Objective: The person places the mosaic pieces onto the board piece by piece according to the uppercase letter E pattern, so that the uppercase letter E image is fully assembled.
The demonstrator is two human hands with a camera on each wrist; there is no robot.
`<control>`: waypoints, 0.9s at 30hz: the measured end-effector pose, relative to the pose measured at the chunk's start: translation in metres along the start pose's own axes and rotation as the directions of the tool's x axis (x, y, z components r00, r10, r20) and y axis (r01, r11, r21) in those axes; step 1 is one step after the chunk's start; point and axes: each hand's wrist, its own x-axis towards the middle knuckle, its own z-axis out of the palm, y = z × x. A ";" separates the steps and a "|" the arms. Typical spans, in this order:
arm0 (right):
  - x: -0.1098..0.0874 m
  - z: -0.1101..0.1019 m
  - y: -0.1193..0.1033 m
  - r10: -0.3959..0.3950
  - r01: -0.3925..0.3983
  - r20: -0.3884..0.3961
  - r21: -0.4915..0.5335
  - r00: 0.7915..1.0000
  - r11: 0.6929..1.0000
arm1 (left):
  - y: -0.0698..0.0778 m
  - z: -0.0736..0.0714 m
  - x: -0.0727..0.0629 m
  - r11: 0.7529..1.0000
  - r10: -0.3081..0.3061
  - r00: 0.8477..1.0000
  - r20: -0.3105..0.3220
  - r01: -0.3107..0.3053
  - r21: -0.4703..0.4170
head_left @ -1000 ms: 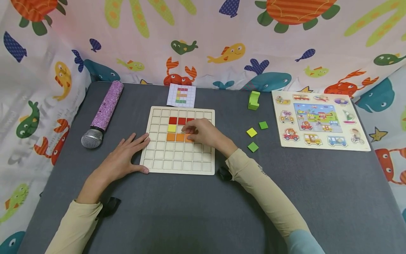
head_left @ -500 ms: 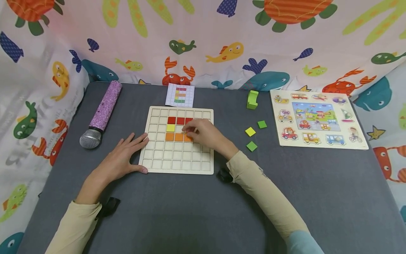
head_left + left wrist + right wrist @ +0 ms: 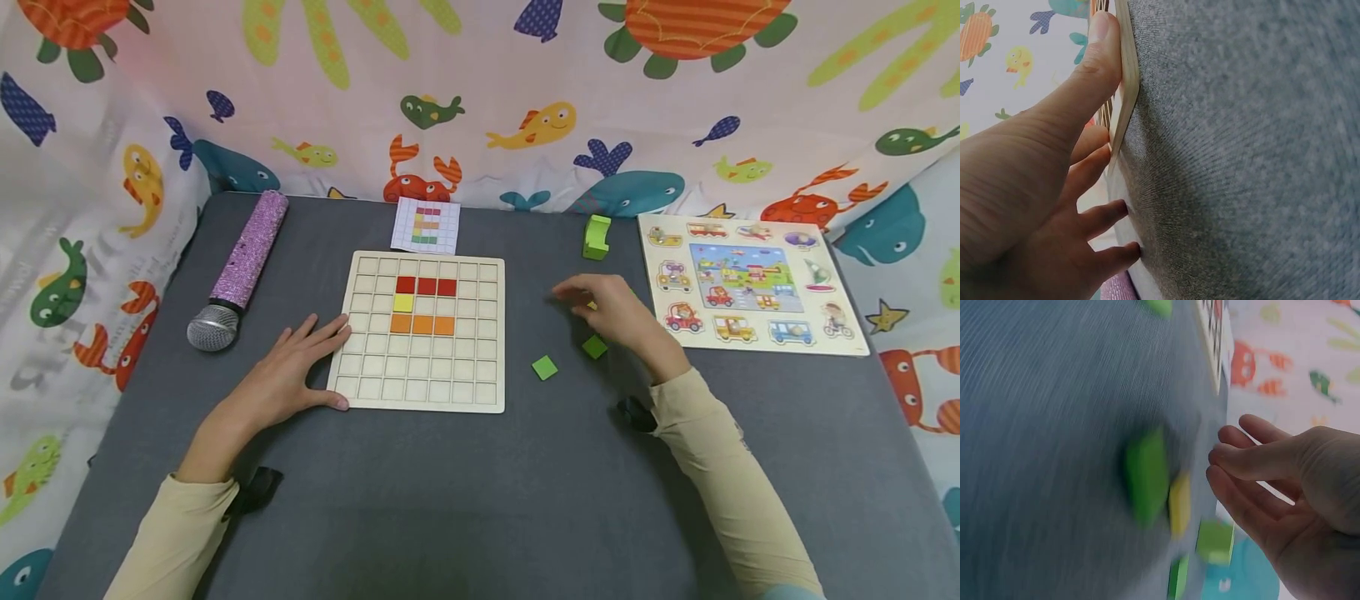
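Note:
My left hand [image 3: 288, 379] rests spread at the left edge of a wooden grid board [image 3: 416, 392], its thumb against the near corner and fingertips on the side. Three red tiles [image 3: 426, 287], a yellow tile [image 3: 402, 302] and three orange tiles [image 3: 422, 324] lie in the board's cells. My right hand [image 3: 618, 317] hovers above loose tiles, with nothing visible in its fingers. Under it a second yellow tile [image 3: 1180, 503] and a green tile [image 3: 1146, 478] show in the right wrist view. Another green tile [image 3: 544, 367] lies just right of the board.
A patterned card [image 3: 425, 225] lies behind the board, and a glittery microphone [image 3: 243, 267] lies at left. A stack of green blocks [image 3: 596, 237] stands at the back. A picture puzzle board [image 3: 765, 325] lies at right. A printed cloth [image 3: 487, 83] rises behind the table.
My right hand has left the board and moved right, over the loose tiles. Three orange tiles show uncovered. A green tile now lies beside the board. My left hand has stayed put.

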 end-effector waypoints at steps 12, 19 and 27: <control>-0.018 -0.017 0.028 -0.007 0.008 0.062 -0.016 0.998 1.000 | -0.001 0.000 0.000 1.000 0.014 1.000 -0.012 -0.014 0.000; -0.019 -0.016 0.030 -0.016 0.018 0.084 -0.028 0.996 0.999 | -0.002 0.002 0.001 1.000 0.017 1.000 -0.011 -0.017 -0.014; -0.022 -0.018 0.032 -0.027 0.030 0.052 -0.046 0.998 0.999 | -0.001 0.002 0.002 1.000 0.012 1.000 -0.009 -0.012 -0.015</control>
